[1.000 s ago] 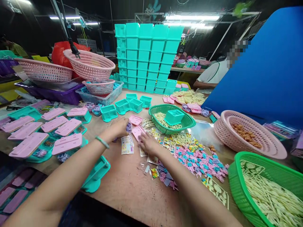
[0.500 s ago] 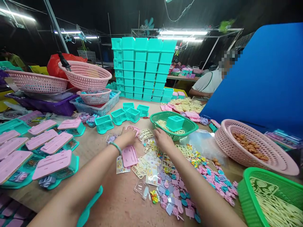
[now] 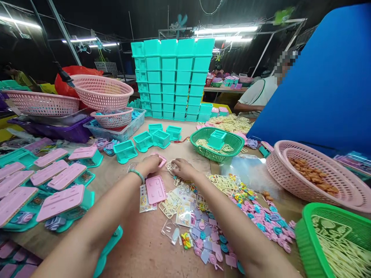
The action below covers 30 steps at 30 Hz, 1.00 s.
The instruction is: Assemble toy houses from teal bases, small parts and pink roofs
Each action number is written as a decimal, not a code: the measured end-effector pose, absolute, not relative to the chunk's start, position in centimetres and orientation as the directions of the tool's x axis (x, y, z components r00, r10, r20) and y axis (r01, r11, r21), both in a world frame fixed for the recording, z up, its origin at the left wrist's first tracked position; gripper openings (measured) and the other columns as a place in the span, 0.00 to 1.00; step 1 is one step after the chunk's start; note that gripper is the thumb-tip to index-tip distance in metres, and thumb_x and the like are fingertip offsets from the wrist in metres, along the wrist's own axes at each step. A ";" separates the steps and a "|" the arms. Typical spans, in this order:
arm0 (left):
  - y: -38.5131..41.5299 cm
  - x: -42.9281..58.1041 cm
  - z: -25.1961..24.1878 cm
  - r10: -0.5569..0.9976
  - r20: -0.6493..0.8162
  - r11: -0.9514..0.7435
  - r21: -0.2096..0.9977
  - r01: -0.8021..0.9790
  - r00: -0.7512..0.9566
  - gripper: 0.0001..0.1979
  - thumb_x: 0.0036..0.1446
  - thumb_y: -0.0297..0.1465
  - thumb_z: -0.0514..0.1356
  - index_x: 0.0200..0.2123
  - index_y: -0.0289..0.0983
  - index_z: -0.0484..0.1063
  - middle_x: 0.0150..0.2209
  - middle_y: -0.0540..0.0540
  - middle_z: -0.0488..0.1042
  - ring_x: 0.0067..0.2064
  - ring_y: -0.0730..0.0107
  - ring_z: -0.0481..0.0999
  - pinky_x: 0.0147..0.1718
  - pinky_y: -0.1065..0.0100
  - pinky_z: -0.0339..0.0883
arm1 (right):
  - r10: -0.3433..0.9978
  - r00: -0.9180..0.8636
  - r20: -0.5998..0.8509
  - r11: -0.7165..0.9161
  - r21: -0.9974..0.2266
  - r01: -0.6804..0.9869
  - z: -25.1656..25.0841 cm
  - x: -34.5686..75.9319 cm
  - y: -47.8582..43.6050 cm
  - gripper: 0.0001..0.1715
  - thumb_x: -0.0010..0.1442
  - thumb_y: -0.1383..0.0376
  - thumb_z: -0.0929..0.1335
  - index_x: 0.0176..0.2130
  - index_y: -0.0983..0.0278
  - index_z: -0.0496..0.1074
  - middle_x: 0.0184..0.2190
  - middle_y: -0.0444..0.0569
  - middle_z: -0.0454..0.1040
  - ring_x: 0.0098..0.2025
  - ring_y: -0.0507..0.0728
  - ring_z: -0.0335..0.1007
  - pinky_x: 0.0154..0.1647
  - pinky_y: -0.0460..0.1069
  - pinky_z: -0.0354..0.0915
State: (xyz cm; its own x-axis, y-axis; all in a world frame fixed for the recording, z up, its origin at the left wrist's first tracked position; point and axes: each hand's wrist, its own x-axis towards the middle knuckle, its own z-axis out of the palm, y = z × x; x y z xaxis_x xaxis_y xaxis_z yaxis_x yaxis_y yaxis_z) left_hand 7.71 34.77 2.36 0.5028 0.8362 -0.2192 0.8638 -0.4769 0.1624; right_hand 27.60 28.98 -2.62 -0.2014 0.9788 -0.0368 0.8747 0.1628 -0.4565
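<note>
My left hand [image 3: 149, 164], with a green bangle at the wrist, has its fingers round the edge of a pink piece [image 3: 162, 160]. Just to its right, my right hand [image 3: 183, 169] reaches over cream lattice frames [image 3: 171, 166], fingers bent and spread; whether it grips one is hidden. A pink lid [image 3: 156, 189] lies flat below my left hand, partly over a printed card [image 3: 144, 200]. More cream frames [image 3: 170, 204] and a clear packet [image 3: 185, 210] lie below my right hand.
Turquoise boxes [image 3: 160, 138] stand beyond my hands, before a tall turquoise stack [image 3: 176, 77]. A green basket [image 3: 237, 148] sits right of them. Pink-lidded boxes [image 3: 62, 200] fill the left; small loose parts [image 3: 208, 239] and a pink basket [image 3: 278, 170] lie right.
My right hand has moved left, closer to my left hand and over the cream frames. The green basket now sits farther right, and the turquoise box in it has turned. The camera view has shifted slightly.
</note>
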 end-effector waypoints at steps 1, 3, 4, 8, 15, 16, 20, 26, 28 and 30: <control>35.1 7.7 2.4 0.836 -0.223 -0.474 0.170 0.864 0.502 0.16 0.65 0.37 0.61 0.54 0.37 0.72 0.54 0.40 0.74 0.51 0.58 0.76 0.49 0.52 0.74 | 0.976 -0.216 -0.023 0.179 -0.477 0.861 -2.7 28.1 28.2 0.24 0.62 0.61 0.70 0.58 0.60 0.72 0.61 0.56 0.69 0.61 0.63 0.65 0.61 0.55 0.60; 36.0 7.4 2.6 0.831 -0.232 -0.471 0.186 0.862 0.505 0.17 0.65 0.38 0.61 0.54 0.37 0.72 0.53 0.41 0.74 0.49 0.59 0.77 0.48 0.52 0.75 | 0.976 -0.218 0.002 0.188 -0.511 0.838 -2.7 29.5 26.7 0.17 0.61 0.65 0.70 0.50 0.63 0.76 0.53 0.54 0.74 0.53 0.58 0.71 0.55 0.50 0.63; 36.4 7.2 2.8 0.828 -0.237 -0.473 0.191 0.860 0.508 0.17 0.65 0.38 0.61 0.54 0.36 0.71 0.53 0.41 0.74 0.49 0.59 0.77 0.47 0.53 0.75 | 0.979 -0.204 0.009 0.178 -0.526 0.832 -2.6 30.3 26.2 0.13 0.60 0.66 0.69 0.46 0.63 0.76 0.49 0.52 0.77 0.49 0.57 0.73 0.52 0.49 0.65; 36.5 7.1 2.9 0.818 -0.214 -0.497 0.205 0.843 0.534 0.17 0.65 0.37 0.61 0.54 0.37 0.71 0.54 0.40 0.74 0.51 0.58 0.76 0.49 0.51 0.74 | 0.997 -0.080 0.013 0.074 -0.550 0.832 -2.1 33.8 25.8 0.11 0.65 0.63 0.65 0.42 0.65 0.75 0.38 0.47 0.79 0.39 0.55 0.74 0.39 0.46 0.66; 31.7 11.8 0.7 0.737 -0.175 -0.586 0.317 0.746 0.653 0.38 0.50 0.39 0.72 0.62 0.41 0.66 0.67 0.37 0.64 0.64 0.48 0.68 0.59 0.52 0.65 | 0.993 0.116 0.003 -0.102 -0.455 0.885 -1.9 35.8 26.4 0.20 0.64 0.67 0.63 0.52 0.70 0.75 0.52 0.64 0.76 0.53 0.65 0.72 0.53 0.55 0.64; 31.0 12.4 0.4 0.724 -0.188 -0.589 0.333 0.736 0.664 0.41 0.44 0.38 0.75 0.62 0.41 0.66 0.65 0.36 0.65 0.63 0.48 0.69 0.58 0.54 0.66 | 0.995 0.094 0.012 -0.079 -0.450 0.890 -2.0 35.2 26.3 0.23 0.65 0.67 0.63 0.57 0.69 0.72 0.58 0.64 0.72 0.58 0.66 0.68 0.57 0.56 0.62; 29.0 12.4 0.0 0.737 -0.180 -0.553 0.394 0.735 0.651 0.26 0.49 0.36 0.73 0.51 0.36 0.74 0.53 0.37 0.76 0.52 0.54 0.76 0.52 0.54 0.70 | 0.996 -0.074 -0.046 0.045 -0.456 0.889 -2.1 33.1 25.4 0.23 0.65 0.64 0.66 0.58 0.60 0.73 0.61 0.54 0.72 0.61 0.60 0.67 0.59 0.50 0.61; 29.1 9.6 1.8 0.879 -0.065 -0.336 0.617 0.712 0.472 0.09 0.64 0.34 0.58 0.35 0.34 0.74 0.31 0.48 0.76 0.33 0.66 0.77 0.36 0.62 0.71 | 0.986 -0.068 -0.154 -0.006 -0.433 0.901 -0.9 35.3 23.1 0.11 0.62 0.69 0.67 0.43 0.63 0.78 0.42 0.51 0.82 0.41 0.57 0.76 0.41 0.47 0.65; 28.7 9.3 2.5 0.917 -0.013 -0.270 0.715 0.644 0.399 0.09 0.62 0.32 0.54 0.35 0.35 0.73 0.28 0.48 0.75 0.31 0.65 0.76 0.31 0.64 0.69 | 0.990 -0.029 -0.139 -0.034 -0.427 0.904 -0.5 35.2 22.6 0.12 0.66 0.64 0.66 0.46 0.63 0.77 0.43 0.52 0.81 0.42 0.57 0.76 0.41 0.47 0.65; 27.1 9.5 2.7 0.939 0.038 -0.236 0.794 0.560 0.341 0.07 0.58 0.32 0.56 0.35 0.37 0.73 0.27 0.48 0.75 0.31 0.64 0.76 0.31 0.65 0.68 | 0.994 0.002 -0.106 -0.047 -0.420 0.906 -0.5 34.1 22.4 0.21 0.65 0.55 0.68 0.54 0.62 0.73 0.51 0.54 0.78 0.49 0.60 0.75 0.46 0.48 0.66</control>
State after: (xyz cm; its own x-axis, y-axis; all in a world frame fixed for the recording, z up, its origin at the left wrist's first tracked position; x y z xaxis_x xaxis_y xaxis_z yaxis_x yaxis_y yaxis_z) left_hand 9.50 27.07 2.68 0.3414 0.9391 0.0380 0.5603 -0.2358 0.7940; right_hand 34.15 22.45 -0.48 0.0021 0.9943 -0.1064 0.9063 -0.0469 -0.4200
